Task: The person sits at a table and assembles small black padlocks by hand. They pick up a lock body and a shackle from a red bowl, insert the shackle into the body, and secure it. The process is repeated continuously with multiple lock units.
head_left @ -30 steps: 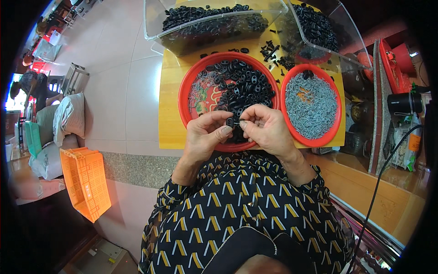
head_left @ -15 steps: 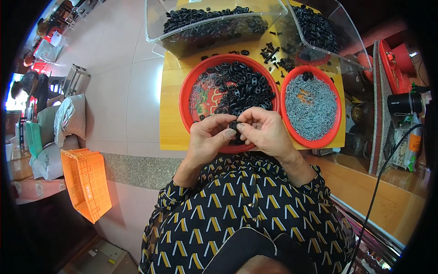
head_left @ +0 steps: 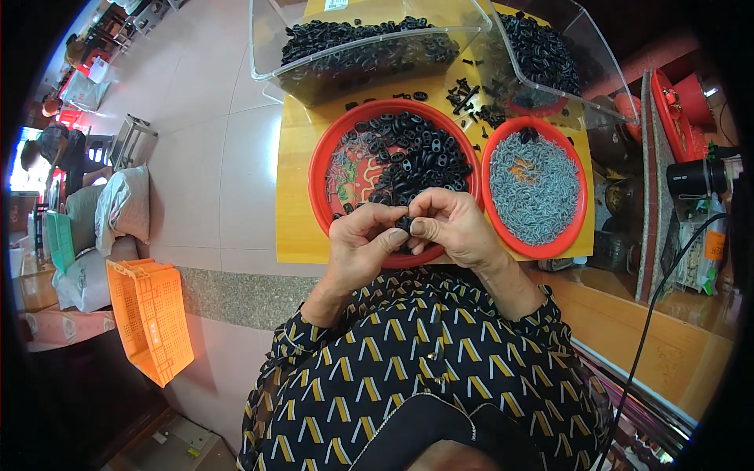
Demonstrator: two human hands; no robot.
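A small black oval plastic piece with holes [head_left: 404, 224] sits pinched between the fingertips of my left hand [head_left: 363, 239]. My right hand [head_left: 454, 229] meets it from the other side, thumb and forefinger pressed together at the piece; whatever else they hold is too small to make out. Both hands are over the near rim of a round red tray [head_left: 320, 157]. In that tray lie many more black two-holed pieces [head_left: 424, 153], with some loose screws [head_left: 343, 169] on its left side. Right of it, an oval red tray [head_left: 580, 206] holds a heap of grey metal screws [head_left: 534, 192].
Behind the trays stand two clear plastic bins [head_left: 369, 45] [head_left: 550, 59] full of black parts. Loose black pieces [head_left: 463, 94] lie on the yellow tabletop [head_left: 294, 228]. An orange crate [head_left: 157, 322] is on the floor at left; a black cable [head_left: 648, 322] hangs at right. Another person sits far left.
My hands stay together at the black piece, with the right fingers shifted slightly. The trays appear a little lower in the picture.
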